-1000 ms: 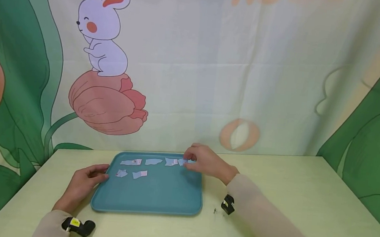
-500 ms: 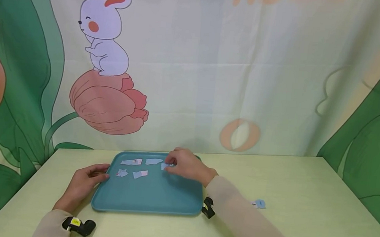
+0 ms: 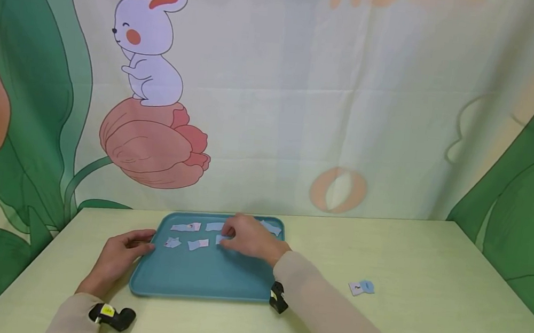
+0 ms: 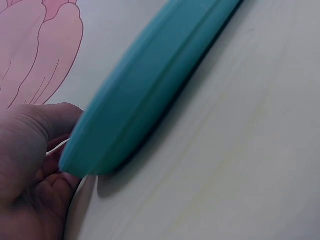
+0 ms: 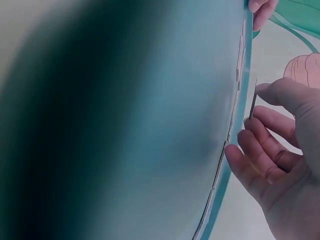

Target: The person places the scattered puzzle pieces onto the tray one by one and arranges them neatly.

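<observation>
In the head view, a blue-green tray [image 3: 203, 281] lies on the table with several flat, light-blue puzzle pieces near its back edge. My left hand [image 3: 115, 262] holds the tray's left rim; the left wrist view shows the thumb and fingers [image 4: 55, 187] at its corner. Over the tray, my right hand [image 3: 252, 238] pinches a puzzle piece [image 3: 221, 240] between thumb and fingers. The right wrist view shows that piece [image 5: 253, 100] edge-on. Beside it lie a white-and-blue piece [image 3: 198, 244] and a jagged piece [image 3: 173, 242]. The right hand hides part of the back row.
One white-and-blue puzzle piece [image 3: 361, 287] lies on the pale table [image 3: 412, 266], to the right of the tray. More pieces sit in the back row, such as a long one [image 3: 186, 227] and one at the right corner [image 3: 271, 227]. A printed curtain [image 3: 263, 107] hangs behind.
My right hand has moved left and slightly nearer from the tray's back right corner, with a puzzle piece now pinched. The arm has uncovered the piece on the table. My left hand has stayed put.
</observation>
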Action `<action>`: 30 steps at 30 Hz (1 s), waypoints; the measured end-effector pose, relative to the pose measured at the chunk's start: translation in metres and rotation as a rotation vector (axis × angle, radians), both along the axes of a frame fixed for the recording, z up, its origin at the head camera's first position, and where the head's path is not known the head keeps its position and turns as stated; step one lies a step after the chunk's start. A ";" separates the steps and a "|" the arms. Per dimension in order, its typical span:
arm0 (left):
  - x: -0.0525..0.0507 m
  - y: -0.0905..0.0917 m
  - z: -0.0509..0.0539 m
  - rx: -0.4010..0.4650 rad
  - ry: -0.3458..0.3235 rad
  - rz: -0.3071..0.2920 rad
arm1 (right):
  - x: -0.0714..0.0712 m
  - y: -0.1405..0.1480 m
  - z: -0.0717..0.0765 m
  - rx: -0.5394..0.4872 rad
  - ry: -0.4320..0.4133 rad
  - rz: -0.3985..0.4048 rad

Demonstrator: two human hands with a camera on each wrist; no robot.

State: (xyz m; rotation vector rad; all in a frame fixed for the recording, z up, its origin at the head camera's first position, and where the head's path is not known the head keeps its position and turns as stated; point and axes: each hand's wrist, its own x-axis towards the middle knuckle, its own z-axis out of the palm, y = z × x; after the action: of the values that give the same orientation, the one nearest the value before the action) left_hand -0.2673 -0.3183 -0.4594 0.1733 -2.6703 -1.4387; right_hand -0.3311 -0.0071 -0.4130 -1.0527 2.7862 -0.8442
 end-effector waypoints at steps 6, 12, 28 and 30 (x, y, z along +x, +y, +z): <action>0.000 0.000 0.001 -0.007 0.000 0.001 | 0.001 -0.003 -0.004 0.046 0.033 -0.021; 0.002 0.000 0.004 0.002 0.001 -0.010 | 0.003 -0.005 -0.006 0.072 0.083 -0.040; 0.002 -0.002 0.003 -0.013 0.008 -0.013 | 0.001 -0.006 -0.012 0.137 0.119 -0.041; 0.001 -0.002 0.002 -0.012 0.007 -0.012 | -0.001 -0.002 -0.012 0.118 0.099 -0.033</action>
State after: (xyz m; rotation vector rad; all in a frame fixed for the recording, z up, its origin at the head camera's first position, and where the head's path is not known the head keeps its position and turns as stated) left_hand -0.2659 -0.3201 -0.4570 0.1508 -2.6784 -1.4243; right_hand -0.3322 -0.0086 -0.4251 -1.0602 2.9015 -0.6386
